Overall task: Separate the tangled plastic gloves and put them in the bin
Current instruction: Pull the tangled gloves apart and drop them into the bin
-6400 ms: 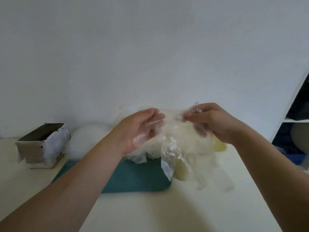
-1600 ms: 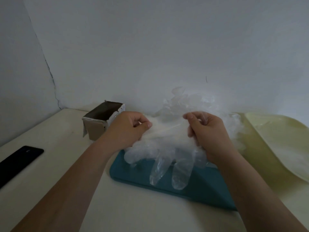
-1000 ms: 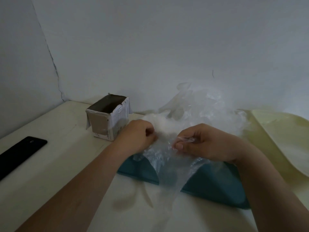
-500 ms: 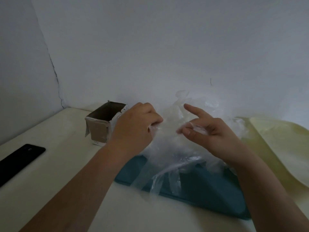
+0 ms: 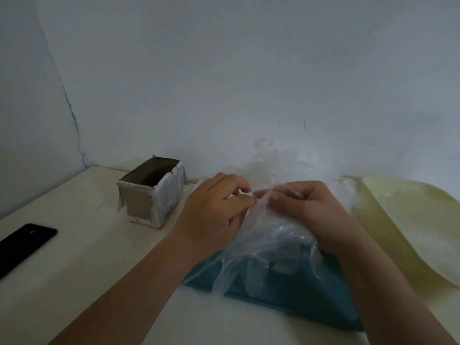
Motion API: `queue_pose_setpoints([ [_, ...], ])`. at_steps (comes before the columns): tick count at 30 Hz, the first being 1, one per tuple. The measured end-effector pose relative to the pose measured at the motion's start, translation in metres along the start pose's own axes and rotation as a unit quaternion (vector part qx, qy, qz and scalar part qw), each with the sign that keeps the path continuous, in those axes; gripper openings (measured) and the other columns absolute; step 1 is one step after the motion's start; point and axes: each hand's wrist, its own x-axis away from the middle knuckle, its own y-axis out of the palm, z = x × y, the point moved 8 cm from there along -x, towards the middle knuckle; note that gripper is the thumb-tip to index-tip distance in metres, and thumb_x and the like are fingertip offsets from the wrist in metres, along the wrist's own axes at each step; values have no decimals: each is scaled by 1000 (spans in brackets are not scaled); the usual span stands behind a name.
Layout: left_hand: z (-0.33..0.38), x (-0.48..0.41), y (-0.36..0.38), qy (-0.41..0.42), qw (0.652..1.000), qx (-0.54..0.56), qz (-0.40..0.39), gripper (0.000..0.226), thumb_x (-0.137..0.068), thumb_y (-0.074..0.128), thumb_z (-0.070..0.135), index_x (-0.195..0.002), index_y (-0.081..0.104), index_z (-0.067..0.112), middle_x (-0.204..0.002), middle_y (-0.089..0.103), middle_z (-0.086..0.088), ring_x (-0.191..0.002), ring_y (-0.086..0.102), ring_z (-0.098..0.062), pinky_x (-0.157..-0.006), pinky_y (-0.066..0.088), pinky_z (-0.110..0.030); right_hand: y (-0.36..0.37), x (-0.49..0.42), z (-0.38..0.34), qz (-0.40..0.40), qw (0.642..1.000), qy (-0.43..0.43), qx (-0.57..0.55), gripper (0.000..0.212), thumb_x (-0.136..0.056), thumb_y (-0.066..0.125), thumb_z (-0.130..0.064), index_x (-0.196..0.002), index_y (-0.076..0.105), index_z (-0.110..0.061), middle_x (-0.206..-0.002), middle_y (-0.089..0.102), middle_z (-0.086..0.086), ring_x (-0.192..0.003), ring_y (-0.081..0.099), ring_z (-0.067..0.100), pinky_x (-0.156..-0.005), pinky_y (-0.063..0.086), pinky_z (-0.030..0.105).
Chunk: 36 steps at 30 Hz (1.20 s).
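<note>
A person's two bare hands work at a tangle of clear, thin plastic gloves point(image 5: 268, 245) above a cream-coloured surface point(image 5: 87, 270). The left hand point(image 5: 216, 212) and the right hand point(image 5: 311, 207) are close together, fingertips almost meeting, each with its fingers curled and pinching the filmy plastic between thumb and fingers. From that pinch the crumpled gloves hang down, their limp finger ends draping over a flat teal rectangular mat point(image 5: 298, 297) that lies on the surface below the hands. On the far side of the hands, against the pale grey wall point(image 5: 224, 70), a loose heap of more transparent gloves point(image 5: 291, 165) rises. To the left of the hands, near the far edge of the surface, stands a small open-topped cardboard box point(image 5: 159, 200) with printed white sides, upright and apart from the gloves. At the right lies a wide, pale yellow plastic tray point(image 5: 418, 220), partly cut off by the edge of the view. A flat black phone-like slab point(image 5: 25, 242) lies at the left edge of the surface, well apart from the rest.
</note>
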Motion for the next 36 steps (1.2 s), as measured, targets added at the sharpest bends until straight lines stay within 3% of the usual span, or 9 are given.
queue_pose_setpoints([
  [4, -39, 9, 2, -253, 962, 105, 4, 14, -98, 68, 24, -112, 66, 25, -114, 61, 12, -103, 60, -6, -86, 55, -31, -9, -3, -1, 31, 998, -34, -52, 13, -93, 69, -4, -98, 80, 2, -107, 79, 14, -105, 75, 27, -89, 59, 40],
  [7, -68, 31, 18, -511, 798, 320, 9, 58, -82, 74, 67, -128, 61, 33, -126, 65, 18, -114, 62, 1, -103, 53, -34, -7, -1, -7, 7, 995, -49, -81, 19, -90, 66, 2, -106, 76, 9, -113, 77, 15, -115, 72, 26, -93, 59, 34],
  [10, -63, 32, 38, -531, 673, 514, -35, 87, -62, 89, 70, -132, 67, 23, -130, 71, 2, -120, 68, -17, -107, 52, -44, -4, 0, -4, -10, 996, -46, -82, 22, -88, 67, -2, -105, 76, 9, -113, 76, 20, -111, 72, 36, -94, 60, 43],
  [13, -52, 25, 36, -495, 656, 569, -36, 43, -74, 90, 31, -110, 75, 12, -102, 76, -6, -89, 74, -20, -78, 60, -33, -4, 0, -1, 10, 995, -45, -84, 19, -86, 70, -10, -96, 81, 2, -98, 75, 30, -92, 73, 48, -86, 59, 52],
  [17, -66, 31, 29, -537, 614, 578, 30, 17, -71, 87, 25, -84, 78, 17, -73, 60, -4, -61, 53, -15, -60, 53, -28, -8, 1, -2, 46, 993, -34, -102, 22, -93, 64, -3, -80, 81, -6, -66, 72, 12, -54, 65, 18, -57, 52, 23],
  [23, -55, 33, 33, -513, 581, 626, -90, 46, -79, 88, 44, -110, 78, 11, -97, 65, -6, -88, 64, -23, -87, 59, -41, -5, 1, -1, 85, 985, -23, -146, 22, -93, 64, -1, -81, 82, -5, -68, 71, 10, -61, 67, 21, -56, 54, 25],
  [29, -48, 33, 22, -527, 576, 624, -31, 9, -82, 83, 20, -87, 78, 14, -85, 66, -7, -89, 64, -26, -106, 53, -51, -5, 7, -11, 113, 979, -27, -169, 22, -92, 66, -3, -76, 81, -7, -74, 73, 14, -68, 69, 24, -62, 57, 31],
  [33, -51, 27, 15, -519, 647, 556, -49, 17, -85, 82, 38, -85, 81, 21, -66, 56, 0, -68, 47, -31, -81, 46, -50, -11, 14, -19, 131, 976, -23, -173, 18, -92, 67, -5, -79, 79, -2, -84, 75, 20, -73, 71, 28, -64, 59, 35],
  [36, -31, 23, 20, -538, 591, 594, -90, 32, -92, 73, 41, -111, 81, 16, -103, 78, -9, -93, 73, -30, -85, 57, -40, -20, 22, -30, 140, 976, -12, -165, 14, -92, 67, -4, -91, 76, 8, -88, 76, 22, -74, 72, 29, -64, 60, 33],
])
